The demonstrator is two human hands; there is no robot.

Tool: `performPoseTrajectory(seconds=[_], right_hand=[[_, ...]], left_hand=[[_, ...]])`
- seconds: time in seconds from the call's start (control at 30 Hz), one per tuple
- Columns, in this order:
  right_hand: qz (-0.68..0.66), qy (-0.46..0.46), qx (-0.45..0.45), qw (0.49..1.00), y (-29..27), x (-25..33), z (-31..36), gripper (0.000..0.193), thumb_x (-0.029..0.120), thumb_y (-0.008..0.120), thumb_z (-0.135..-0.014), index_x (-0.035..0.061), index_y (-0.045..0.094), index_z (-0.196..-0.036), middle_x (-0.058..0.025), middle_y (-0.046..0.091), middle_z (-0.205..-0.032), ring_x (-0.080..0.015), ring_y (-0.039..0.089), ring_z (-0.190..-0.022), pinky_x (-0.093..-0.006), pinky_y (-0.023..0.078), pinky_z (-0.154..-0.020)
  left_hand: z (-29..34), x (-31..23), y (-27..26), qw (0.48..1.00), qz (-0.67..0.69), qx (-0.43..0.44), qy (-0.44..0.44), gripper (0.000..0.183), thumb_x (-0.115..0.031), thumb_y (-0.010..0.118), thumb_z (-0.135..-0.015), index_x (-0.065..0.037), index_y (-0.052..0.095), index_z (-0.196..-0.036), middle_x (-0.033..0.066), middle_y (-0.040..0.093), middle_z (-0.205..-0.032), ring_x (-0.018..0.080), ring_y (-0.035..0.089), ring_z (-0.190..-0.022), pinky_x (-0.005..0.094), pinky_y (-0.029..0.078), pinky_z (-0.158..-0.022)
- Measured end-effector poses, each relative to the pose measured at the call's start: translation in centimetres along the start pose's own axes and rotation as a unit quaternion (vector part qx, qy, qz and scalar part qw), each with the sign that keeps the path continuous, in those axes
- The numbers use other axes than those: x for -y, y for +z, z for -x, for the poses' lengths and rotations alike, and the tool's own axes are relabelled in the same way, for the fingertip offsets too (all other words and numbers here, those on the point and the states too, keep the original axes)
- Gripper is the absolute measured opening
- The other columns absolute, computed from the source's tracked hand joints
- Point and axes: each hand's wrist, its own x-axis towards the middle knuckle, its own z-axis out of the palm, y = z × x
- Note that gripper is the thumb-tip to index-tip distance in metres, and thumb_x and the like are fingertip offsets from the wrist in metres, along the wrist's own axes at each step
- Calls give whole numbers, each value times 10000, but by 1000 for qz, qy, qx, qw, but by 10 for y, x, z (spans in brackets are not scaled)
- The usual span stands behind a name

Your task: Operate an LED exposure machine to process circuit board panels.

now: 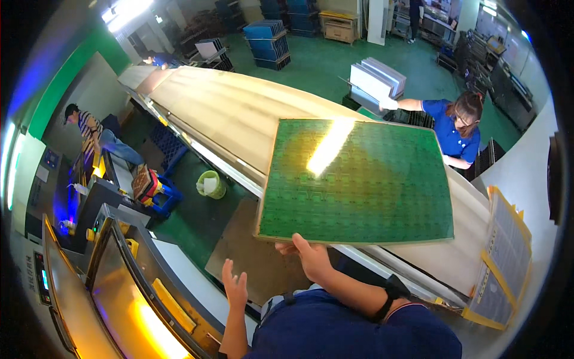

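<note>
We have two hands low in the frame. Our left hand [235,289] is wide open, holding nothing. Our right hand [310,256] pinches the bottom edge of one green board [359,191], right of the middle. Behind it runs one long pale table [233,110]. Farther off, at upper right, one person in blue [451,128] touches one white stack [368,84].

Column of dark characters [31,273] on a pale machine panel [27,299]
</note>
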Motion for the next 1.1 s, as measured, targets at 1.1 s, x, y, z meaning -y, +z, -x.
performPoseTrajectory(seconds=[1.1], right_hand=[[302,181,464,813,196,-142,-88,352,173,584,-956,-9,578,-1258,-111,657,-1172,-192,649,-991,-304,493,-860]], left_hand=[[245,92,-239,733,311,-558,-234,283,-82,622,-918,55,601,-1164,109,669,-1065,180,645,-898,334,512,-803]])
